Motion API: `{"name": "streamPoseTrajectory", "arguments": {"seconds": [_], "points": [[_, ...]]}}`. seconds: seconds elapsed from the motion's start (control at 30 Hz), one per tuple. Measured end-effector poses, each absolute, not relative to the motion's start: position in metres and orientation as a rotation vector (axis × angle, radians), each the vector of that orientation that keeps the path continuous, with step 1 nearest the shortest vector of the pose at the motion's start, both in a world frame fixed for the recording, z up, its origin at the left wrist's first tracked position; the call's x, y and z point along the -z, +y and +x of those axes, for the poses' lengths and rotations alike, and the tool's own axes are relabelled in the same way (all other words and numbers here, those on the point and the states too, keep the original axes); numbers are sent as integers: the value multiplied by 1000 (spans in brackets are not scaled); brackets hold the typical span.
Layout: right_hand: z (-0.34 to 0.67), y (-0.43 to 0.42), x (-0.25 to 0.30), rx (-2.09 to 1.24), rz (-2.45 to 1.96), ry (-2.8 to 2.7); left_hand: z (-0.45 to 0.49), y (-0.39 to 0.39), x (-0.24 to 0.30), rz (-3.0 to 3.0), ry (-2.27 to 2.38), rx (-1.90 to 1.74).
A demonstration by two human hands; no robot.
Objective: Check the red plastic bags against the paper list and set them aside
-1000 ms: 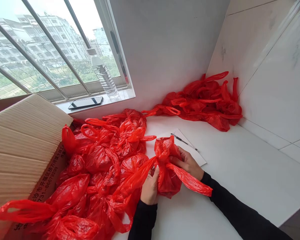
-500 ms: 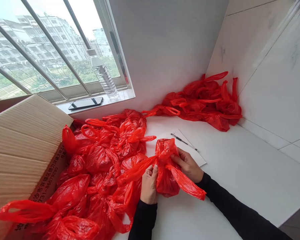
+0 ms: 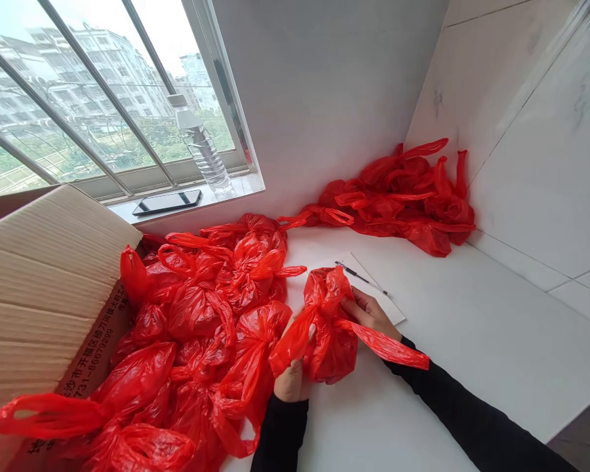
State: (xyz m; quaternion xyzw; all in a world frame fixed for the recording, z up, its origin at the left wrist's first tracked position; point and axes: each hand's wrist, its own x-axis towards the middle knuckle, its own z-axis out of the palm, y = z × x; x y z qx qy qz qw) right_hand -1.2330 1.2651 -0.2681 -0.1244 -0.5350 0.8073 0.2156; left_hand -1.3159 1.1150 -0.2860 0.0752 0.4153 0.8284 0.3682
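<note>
Both my hands hold one small red plastic bag (image 3: 330, 341) just above the white counter (image 3: 472, 341). My left hand (image 3: 292, 380) grips its left handle strip from below, fingers closed and partly hidden by the plastic. My right hand (image 3: 368, 311) pinches the knotted neck at the bag's top, with the right handle strip trailing over my black sleeve. A big heap of tied red bags (image 3: 196, 321) lies directly left of my hands.
An open cardboard box (image 3: 44, 282) lies on its side at the left, bags spilling from it. A second pile of red bags (image 3: 403, 200) fills the far corner. A paper sheet with a pen (image 3: 361, 278) lies behind my hands. On the sill are a phone (image 3: 167, 202) and a water bottle (image 3: 201, 147).
The bag's left handle strip has slackened and folded down over my left hand. The right strip now stretches farther right over my sleeve. My right hand has shifted slightly up on the knot.
</note>
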Motion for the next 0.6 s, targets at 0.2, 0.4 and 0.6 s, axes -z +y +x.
{"name": "streamPoseTrajectory", "arguments": {"seconds": [0.2, 0.4, 0.6], "points": [[-1234, 1263, 269, -2256, -317, -1474, -1320, 1117, 288, 211, 1133, -2085], [-1233, 1267, 271, -2207, -320, -1510, -1323, 1119, 293, 272, 1094, -2057], [-1233, 1268, 269, -2212, -301, -1544, -1332, 1117, 298, 282, 1200, -1999]]}}
